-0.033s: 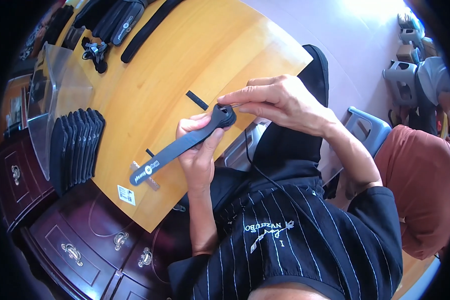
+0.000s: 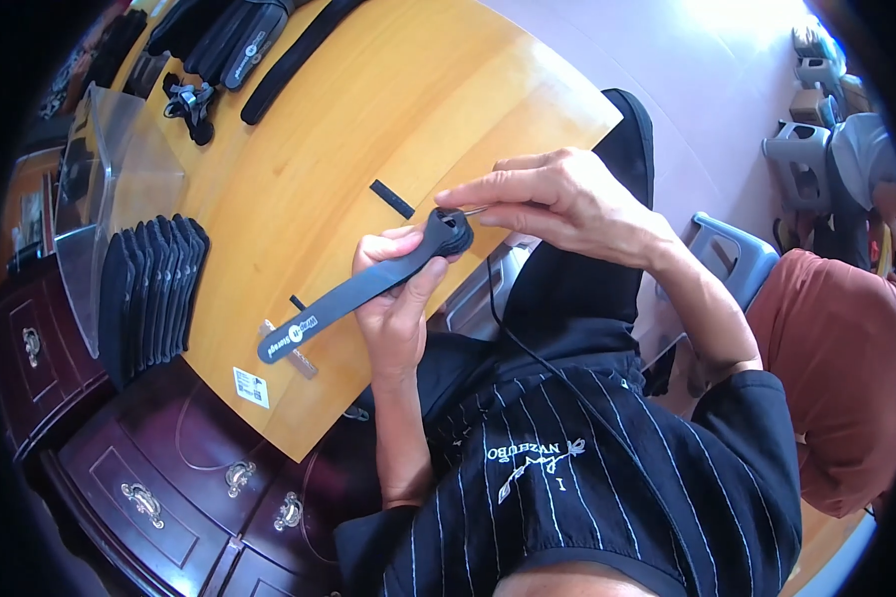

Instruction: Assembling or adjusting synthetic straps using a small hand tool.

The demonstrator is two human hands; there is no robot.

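Observation:
My left hand is closed round a flat black strap with pale printing near its free end. The strap's free end points down left over the table, and its other end forms a thick rounded head with a small opening. My right hand pinches a thin metal rod between thumb and forefinger. The rod's tip meets the edge of the strap's head, and how far it goes in is hidden. A short black strip lies on the table just beyond the head.
The yellow wooden table carries a stack of black straps at left. Farther back lie more black straps and a dark tangled bundle. A clear plastic panel stands at the left edge. Dark drawers sit below.
The strap's head has shifted very slightly to the right, and its free end has risen a little. A bit more of the metal rod shows at my right fingertips.

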